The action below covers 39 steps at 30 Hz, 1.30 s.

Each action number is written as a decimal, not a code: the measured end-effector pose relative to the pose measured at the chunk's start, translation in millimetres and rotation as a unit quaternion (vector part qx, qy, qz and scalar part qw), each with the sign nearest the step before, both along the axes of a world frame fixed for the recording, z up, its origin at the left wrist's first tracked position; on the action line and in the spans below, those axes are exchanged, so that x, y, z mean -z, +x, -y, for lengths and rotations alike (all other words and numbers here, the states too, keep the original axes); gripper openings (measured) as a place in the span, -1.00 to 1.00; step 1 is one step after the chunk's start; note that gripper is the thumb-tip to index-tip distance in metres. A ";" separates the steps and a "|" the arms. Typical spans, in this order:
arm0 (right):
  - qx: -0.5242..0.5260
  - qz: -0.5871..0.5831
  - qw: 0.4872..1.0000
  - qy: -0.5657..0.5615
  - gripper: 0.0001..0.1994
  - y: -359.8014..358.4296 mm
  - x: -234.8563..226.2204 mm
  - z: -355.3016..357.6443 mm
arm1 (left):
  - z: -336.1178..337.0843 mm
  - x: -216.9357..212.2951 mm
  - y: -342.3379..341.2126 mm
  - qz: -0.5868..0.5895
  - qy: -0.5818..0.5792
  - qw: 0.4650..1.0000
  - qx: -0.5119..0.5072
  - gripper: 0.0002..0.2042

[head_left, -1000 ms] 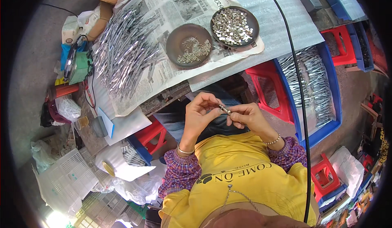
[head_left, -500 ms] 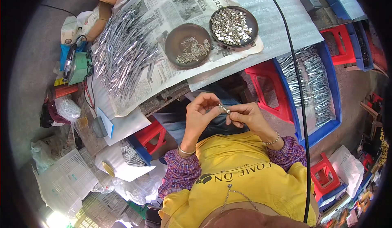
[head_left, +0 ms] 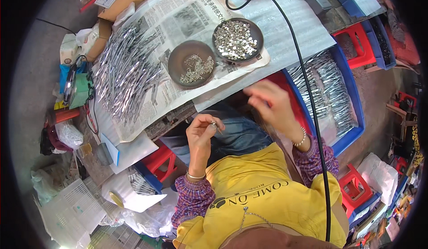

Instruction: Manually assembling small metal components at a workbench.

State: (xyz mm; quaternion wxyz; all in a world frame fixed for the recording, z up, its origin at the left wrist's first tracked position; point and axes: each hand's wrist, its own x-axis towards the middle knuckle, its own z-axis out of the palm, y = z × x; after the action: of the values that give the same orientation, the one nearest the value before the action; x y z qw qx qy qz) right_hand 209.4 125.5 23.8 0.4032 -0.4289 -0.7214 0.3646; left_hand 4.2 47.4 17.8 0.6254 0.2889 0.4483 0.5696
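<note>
My left hand (head_left: 201,136) is closed in a pinch on a small shiny metal piece (head_left: 215,124), in front of the table edge. A thin end sticks out below the fingertips; its exact kind is too small to make out. My right hand (head_left: 274,108), smeared by motion, is in the air between the table edge and the blue tray. It is nearest to a dark round dish (head_left: 260,28) heaped with small flat silver discs (head_left: 236,39). Left of that dish, a second brown dish (head_left: 177,60) holds thin little metal pins (head_left: 196,69).
Slim silver metal strips (head_left: 127,72) lie heaped on newspaper (head_left: 180,30). A blue tray (head_left: 360,130) with rows of similar strips rests at the right, beside a red stool (head_left: 356,46). A black cable (head_left: 307,79) hangs across the view at the right.
My right hand has left the metal piece and moved up toward the dishes. My left hand keeps its pinch, slightly lower and to the left. The whole view has shifted a little.
</note>
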 end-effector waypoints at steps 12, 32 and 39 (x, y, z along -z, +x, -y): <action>0.056 0.157 0.972 0.166 -0.80 -19.6 -3.5 -66.4 | 5.7 7.1 1.3 -0.019 -0.058 0.998 0.013 -0.93; 0.012 0.057 0.991 0.123 -0.86 -19.1 -12.1 -58.6 | 11.7 12.5 1.6 -0.060 -0.065 0.996 0.007 -0.91; -0.100 -0.190 0.930 -0.299 -0.89 -29.7 15.1 11.5 | 8.2 10.6 5.6 -0.061 -0.066 0.996 -0.026 -0.90</action>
State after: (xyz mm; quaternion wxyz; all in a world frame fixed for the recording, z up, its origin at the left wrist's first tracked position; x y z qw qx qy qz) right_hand 179.7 114.0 8.7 0.3473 -0.3779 -0.5276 0.6769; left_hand 9.9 39.1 7.3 0.5994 0.2691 0.5297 0.5364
